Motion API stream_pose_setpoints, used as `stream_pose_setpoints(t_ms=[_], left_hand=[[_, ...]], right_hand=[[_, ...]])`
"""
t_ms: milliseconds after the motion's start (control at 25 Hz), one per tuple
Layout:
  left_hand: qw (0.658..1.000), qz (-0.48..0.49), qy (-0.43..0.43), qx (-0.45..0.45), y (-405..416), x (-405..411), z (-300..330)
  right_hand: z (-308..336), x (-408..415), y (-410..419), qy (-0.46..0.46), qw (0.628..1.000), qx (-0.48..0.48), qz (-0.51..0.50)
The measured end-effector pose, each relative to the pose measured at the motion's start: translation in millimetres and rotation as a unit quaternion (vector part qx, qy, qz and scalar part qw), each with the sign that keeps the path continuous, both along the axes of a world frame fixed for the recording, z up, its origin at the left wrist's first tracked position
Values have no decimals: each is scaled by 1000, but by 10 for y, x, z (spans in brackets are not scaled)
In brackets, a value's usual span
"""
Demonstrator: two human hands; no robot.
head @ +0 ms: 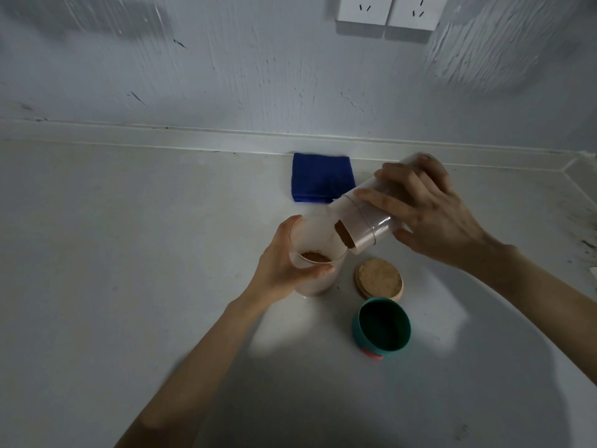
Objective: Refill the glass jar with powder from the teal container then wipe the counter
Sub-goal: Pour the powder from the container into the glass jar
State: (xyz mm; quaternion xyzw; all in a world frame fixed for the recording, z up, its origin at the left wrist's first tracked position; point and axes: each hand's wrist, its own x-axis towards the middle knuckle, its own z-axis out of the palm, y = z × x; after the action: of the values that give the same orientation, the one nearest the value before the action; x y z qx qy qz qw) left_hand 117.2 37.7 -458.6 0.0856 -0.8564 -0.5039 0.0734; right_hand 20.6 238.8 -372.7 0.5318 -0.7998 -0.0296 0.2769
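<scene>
At counter centre, left hand point(284, 270) grips the glass jar point(315, 253); right hand point(429, 208) holds the tilted container point(365, 221), pouring brown powder. Filling seems incomplete; blue cloth point(321, 177) at twelve o'clock appears unused.

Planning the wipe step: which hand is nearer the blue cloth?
Right. The right hand tips the container just beside the blue cloth; the left hand grips the jar farther forward.

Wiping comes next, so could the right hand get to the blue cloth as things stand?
Probably not yet: the right hand grips the tilted container, pouring powder into the glass jar. The blue cloth lies uncovered beyond it by the wall.
</scene>
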Motion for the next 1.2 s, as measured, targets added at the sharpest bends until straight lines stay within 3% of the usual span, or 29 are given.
stream_pose_setpoints(t_ms=[1200], left_hand=[[1000, -6, 1, 7, -3, 15, 14]], right_hand=[[-16, 19, 1, -22, 1000, 0, -18]])
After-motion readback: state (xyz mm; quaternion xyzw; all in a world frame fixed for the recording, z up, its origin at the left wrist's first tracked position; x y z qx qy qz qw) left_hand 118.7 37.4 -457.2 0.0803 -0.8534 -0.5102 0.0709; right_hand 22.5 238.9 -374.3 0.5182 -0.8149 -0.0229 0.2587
